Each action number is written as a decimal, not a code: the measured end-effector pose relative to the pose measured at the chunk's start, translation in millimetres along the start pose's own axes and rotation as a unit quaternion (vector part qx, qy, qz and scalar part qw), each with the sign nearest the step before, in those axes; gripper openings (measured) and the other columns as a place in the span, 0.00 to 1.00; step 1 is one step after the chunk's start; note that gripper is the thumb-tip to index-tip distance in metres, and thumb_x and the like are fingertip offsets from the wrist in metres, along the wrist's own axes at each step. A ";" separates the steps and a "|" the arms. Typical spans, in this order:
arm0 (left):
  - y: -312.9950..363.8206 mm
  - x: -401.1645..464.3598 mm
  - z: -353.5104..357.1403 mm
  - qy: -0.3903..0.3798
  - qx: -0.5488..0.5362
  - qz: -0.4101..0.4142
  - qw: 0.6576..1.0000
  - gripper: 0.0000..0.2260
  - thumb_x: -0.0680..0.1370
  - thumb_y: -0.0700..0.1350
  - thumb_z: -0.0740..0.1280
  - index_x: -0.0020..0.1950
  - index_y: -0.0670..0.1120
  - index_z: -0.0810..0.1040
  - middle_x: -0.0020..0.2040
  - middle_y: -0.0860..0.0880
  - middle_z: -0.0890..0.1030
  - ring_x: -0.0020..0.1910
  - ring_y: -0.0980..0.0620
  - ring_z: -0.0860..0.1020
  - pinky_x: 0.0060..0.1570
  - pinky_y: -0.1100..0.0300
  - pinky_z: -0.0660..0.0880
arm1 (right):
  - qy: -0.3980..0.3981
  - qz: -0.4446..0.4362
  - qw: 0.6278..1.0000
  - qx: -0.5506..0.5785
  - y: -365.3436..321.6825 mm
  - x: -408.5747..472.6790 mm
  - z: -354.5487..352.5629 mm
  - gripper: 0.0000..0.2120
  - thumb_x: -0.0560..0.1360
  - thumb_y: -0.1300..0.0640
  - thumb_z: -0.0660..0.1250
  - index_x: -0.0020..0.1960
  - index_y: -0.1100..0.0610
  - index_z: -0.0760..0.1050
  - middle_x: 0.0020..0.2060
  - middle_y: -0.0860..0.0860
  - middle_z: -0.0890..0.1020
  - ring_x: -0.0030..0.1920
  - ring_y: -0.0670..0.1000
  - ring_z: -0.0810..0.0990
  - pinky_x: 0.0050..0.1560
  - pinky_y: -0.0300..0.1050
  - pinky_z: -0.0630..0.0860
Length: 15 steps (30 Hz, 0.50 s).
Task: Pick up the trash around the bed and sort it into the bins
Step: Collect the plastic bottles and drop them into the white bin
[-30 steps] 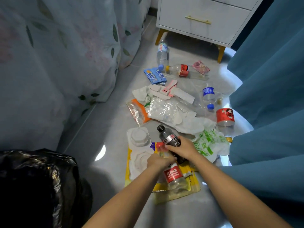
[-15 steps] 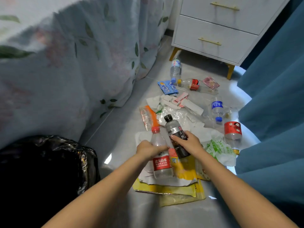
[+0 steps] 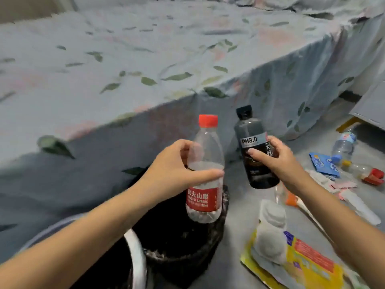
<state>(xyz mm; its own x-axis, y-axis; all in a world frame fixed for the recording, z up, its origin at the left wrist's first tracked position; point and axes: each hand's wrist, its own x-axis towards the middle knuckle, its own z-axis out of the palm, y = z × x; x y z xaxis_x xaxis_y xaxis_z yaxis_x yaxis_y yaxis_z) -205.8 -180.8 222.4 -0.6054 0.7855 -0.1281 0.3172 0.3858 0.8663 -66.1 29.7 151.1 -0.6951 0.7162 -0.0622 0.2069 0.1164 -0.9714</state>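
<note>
We hold two bottles upright over the bins: our left hand (image 3: 177,170) is wrapped round the clear water bottle (image 3: 205,174) with the red cap and red label, thumb across the front; our right hand (image 3: 277,161) is clamped on the dark bottle (image 3: 253,151) with the black cap, fingers over its label. The clear one hangs directly above the black-lined bin (image 3: 187,243); the dark one sits just to its right, beyond the rim, over the floor.

To do the drop well, we judge that each bottle should be brought squarely over the mouth of its bin before the grip opens; the dark bottle needs carrying leftward first; lowering them close to the liner would keep them from bouncing out; both look like plastic, so likely the same bin, though we cannot tell what each bin is for.

Counted: two bottles in hand; two bins, the black-lined one and a white-rimmed bin (image 3: 137,247) at the lower left; two more bottles lying on the floor at the far right, a clear bottle with a blue cap (image 3: 343,144) and a bottle with a red label (image 3: 366,173); one blue packet (image 3: 323,164); one yellow wrapper (image 3: 308,265) under a white moulded tray (image 3: 270,232); the small scraps are too blurred to count.
</note>
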 end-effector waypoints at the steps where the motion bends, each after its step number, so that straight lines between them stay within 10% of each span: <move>1: -7.2 -11.2 -20.6 0.024 -0.003 -0.010 1.000 0.24 0.62 0.54 0.79 0.54 0.52 0.77 0.50 0.57 0.83 0.47 0.63 0.82 0.50 0.62 0.79 | -0.027 -0.017 0.999 0.005 -16.0 3.2 17.9 0.26 0.58 0.42 0.75 0.53 0.51 0.77 0.47 0.48 0.85 0.48 0.48 0.83 0.52 0.42 0.79; 5: -46.2 -64.2 -90.8 0.135 -0.022 -0.076 0.988 0.27 0.60 0.55 0.78 0.56 0.54 0.76 0.51 0.58 0.83 0.48 0.65 0.82 0.49 0.64 0.79 | -0.131 -0.059 0.989 0.037 -65.7 -1.3 96.5 0.16 0.66 0.51 0.75 0.51 0.49 0.76 0.45 0.45 0.84 0.42 0.40 0.82 0.42 0.29 0.78; 15: -163.9 -205.4 -148.6 0.259 -0.134 -0.253 0.923 0.44 0.39 0.67 0.79 0.52 0.52 0.79 0.45 0.61 0.85 0.44 0.63 0.84 0.37 0.69 0.78 | -0.408 -0.077 0.910 -0.017 -92.9 -69.5 288.5 0.20 0.64 0.46 0.77 0.53 0.46 0.76 0.45 0.42 0.85 0.46 0.40 0.83 0.45 0.37 0.79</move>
<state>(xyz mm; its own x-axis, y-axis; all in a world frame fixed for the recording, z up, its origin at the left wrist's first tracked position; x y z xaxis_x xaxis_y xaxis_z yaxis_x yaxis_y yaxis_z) -242.0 -477.4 178.4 -0.9162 0.1747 -0.3606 -0.2508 0.4519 0.8561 -235.7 -229.4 179.6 -0.9943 -0.0571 -0.0898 0.0765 0.2035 -0.9761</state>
